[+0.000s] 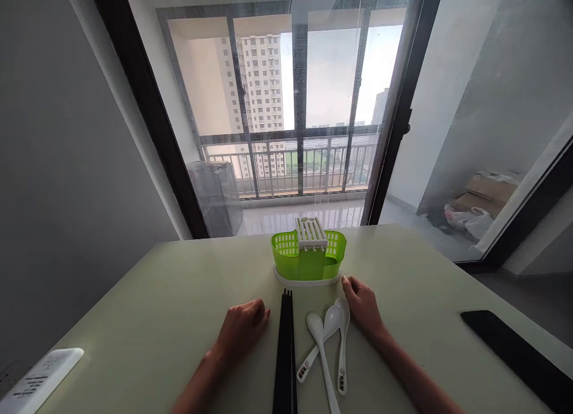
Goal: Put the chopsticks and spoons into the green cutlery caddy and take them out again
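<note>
My left hand rests on the table as a loose fist with nothing showing in it, just left of a bundle of black chopsticks. On the other side my right hand lies with its fingers curled in, also apparently holding nothing. It is close to the front right corner of a green cutlery caddy with a white slotted top and white base. Three white spoons lie overlapping between the chopsticks and my right hand: a left spoon, a middle spoon and a right spoon.
The pale green table spreads around the hands. A white object with dark markings lies at its left edge, a long black object at the right. Behind stand a glass door and window, with cardboard boxes beyond the glass.
</note>
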A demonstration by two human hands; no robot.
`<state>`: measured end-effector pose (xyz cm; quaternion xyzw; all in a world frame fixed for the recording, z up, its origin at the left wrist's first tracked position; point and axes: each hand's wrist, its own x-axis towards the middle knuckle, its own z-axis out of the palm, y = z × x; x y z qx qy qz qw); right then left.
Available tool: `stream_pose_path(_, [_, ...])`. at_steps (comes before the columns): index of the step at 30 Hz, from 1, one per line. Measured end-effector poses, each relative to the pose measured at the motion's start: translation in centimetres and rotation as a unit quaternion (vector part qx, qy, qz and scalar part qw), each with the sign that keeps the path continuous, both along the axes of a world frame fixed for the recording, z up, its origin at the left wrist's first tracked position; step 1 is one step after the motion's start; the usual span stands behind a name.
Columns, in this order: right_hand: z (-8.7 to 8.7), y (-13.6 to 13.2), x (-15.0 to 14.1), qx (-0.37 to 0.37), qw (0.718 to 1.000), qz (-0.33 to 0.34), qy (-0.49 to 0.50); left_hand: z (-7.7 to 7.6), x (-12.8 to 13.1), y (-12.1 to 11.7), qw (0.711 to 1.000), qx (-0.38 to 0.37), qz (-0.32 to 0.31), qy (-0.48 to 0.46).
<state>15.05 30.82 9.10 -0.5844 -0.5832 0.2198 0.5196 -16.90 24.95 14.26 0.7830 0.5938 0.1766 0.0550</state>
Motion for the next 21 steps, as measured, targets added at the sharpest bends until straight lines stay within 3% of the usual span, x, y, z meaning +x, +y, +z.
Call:
stream_pose_path(12, [-0.1, 0.0, 0.0, -0.003, 1.0, -0.001, -0.007, 1.1, 0.9, -1.1, 0.997, -0.008, -0.076, 0.009])
stream_pose_path(21, [0.2, -0.2, 0.0, 0.002, 1.0, -0.009, -0.007, 1.5, 1.0, -1.1, 0.998, -0.031, -0.061, 0.018])
